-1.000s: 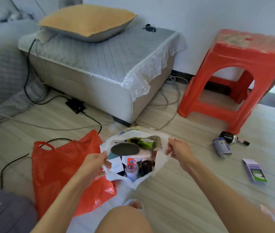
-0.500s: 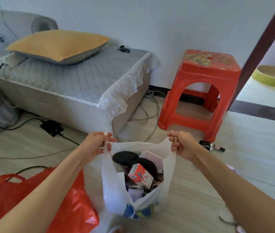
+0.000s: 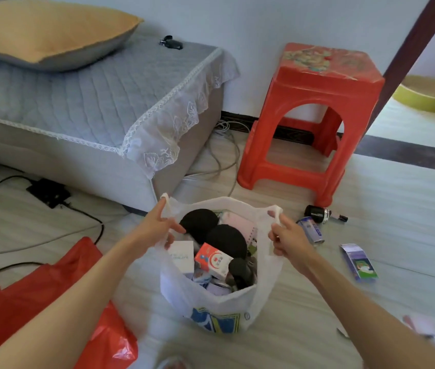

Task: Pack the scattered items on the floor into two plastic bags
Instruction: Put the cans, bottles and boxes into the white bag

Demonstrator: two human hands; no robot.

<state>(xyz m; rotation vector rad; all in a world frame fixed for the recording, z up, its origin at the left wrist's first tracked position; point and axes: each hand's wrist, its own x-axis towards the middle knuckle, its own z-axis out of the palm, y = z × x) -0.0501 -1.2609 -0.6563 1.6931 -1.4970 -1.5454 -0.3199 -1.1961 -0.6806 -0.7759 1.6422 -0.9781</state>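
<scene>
While the quilted grey ottoman (image 3: 91,97) with its lace-edged cover fills the upper left of the frame, an orange cushion (image 3: 51,27) is seen lying on it. At upper right a moulded red plastic stool (image 3: 315,102) stands, hard and glossy.

At lower left a crinkled red plastic bag (image 3: 24,302) is slumped flat on the pale plank floor (image 3: 370,288), apparently unfilled.

At centre the white plastic bag (image 3: 211,302), thin and translucent with blue-yellow print low on its front, has been lifted upright since a second ago, when it lay low and splayed open; its contents have settled downward. This is judged to mean the bag is close to full, with the remaining items due for the red one.

Its left handle loop is pinched by the left hand (image 3: 155,227); its right loop is gripped in the curled right hand (image 3: 288,238).

Inside, two matte black round pads (image 3: 211,230) and a red-and-white carton (image 3: 212,259) are noted.

Unpacked at right of centre: a flat purple-green box (image 3: 358,262), a small cylindrical can (image 3: 311,230), a black-capped bottle (image 3: 323,214).
</scene>
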